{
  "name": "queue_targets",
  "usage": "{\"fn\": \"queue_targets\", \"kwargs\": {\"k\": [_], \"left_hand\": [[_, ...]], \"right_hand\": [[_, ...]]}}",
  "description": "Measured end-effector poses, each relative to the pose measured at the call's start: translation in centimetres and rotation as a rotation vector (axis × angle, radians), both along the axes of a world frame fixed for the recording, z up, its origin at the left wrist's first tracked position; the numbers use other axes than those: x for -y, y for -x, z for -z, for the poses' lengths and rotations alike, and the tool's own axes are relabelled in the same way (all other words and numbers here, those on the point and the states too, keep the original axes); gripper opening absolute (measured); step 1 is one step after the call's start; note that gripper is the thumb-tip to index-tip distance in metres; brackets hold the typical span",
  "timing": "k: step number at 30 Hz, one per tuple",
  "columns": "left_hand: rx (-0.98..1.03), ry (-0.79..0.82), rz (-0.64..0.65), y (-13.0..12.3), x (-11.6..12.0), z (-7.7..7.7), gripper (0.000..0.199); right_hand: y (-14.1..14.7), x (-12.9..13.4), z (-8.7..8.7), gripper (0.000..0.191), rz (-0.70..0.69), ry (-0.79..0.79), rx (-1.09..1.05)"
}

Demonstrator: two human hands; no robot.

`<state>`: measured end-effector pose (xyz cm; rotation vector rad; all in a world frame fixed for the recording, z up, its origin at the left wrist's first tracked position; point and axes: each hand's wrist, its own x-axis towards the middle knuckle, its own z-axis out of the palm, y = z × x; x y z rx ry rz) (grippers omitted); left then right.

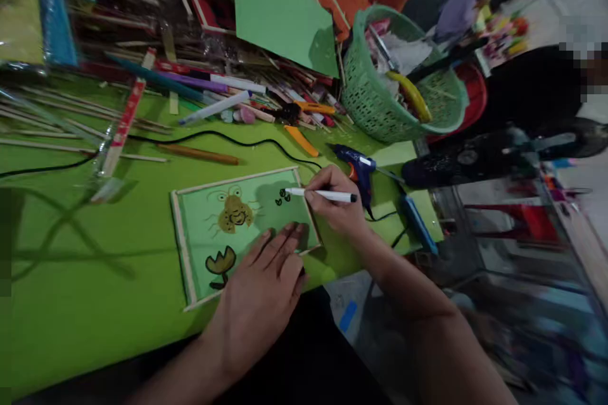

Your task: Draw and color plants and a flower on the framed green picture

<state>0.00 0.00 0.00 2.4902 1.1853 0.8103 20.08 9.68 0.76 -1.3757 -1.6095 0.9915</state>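
Note:
A green card (194, 218) edged with thin wooden sticks lies on the green tabletop. Glued or drawn on it are a brown bug figure (235, 214) and a brown tulip shape (221, 262) with dark outlines. My left hand (268, 272) rests flat on the card's lower part, fingers stretched out, partly covering it. In my right hand (335, 202) a white marker (332, 195) is pinched, its tip at a small cluster of black petal-like marks (283, 197) near the card's upper right.
A blue glue gun (356, 168) lies right of the card. Behind stand a green plastic basket (375, 104) with assorted items, orange-handled pliers (301, 140), a brown stick (199, 154), pens and many wooden sticks. A black cable (228, 136) crosses the table. A person in dark clothing is at right.

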Motion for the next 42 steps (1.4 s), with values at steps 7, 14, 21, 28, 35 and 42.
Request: {"fn": "queue_targets", "kwargs": {"k": [7, 14, 21, 28, 35, 42], "left_hand": [[0.0, 0.009, 0.006, 0.23, 0.11, 0.14, 0.027], [-0.003, 0.013, 0.005, 0.13, 0.04, 0.16, 0.027], [0.0, 0.008, 0.001, 0.12, 0.1, 0.26, 0.027], [-0.008, 0.024, 0.009, 0.08, 0.14, 0.32, 0.027], [-0.005, 0.009, 0.008, 0.0, 0.08, 0.11, 0.028], [0.0, 0.023, 0.006, 0.06, 0.13, 0.24, 0.027]], "right_hand": [[0.52, -0.13, -0.28, 0.011, 0.003, 0.01, -0.025], [0.55, -0.04, -0.14, 0.011, -0.012, 0.0, -0.046], [0.66, -0.02, -0.32, 0.01, -0.025, -0.007, -0.025], [0.7, -0.02, -0.37, 0.01, -0.03, 0.016, -0.014], [0.73, -0.08, -0.54, 0.01, -0.024, 0.01, 0.023], [0.68, -0.07, -0.42, 0.009, -0.04, 0.009, 0.032]]}}
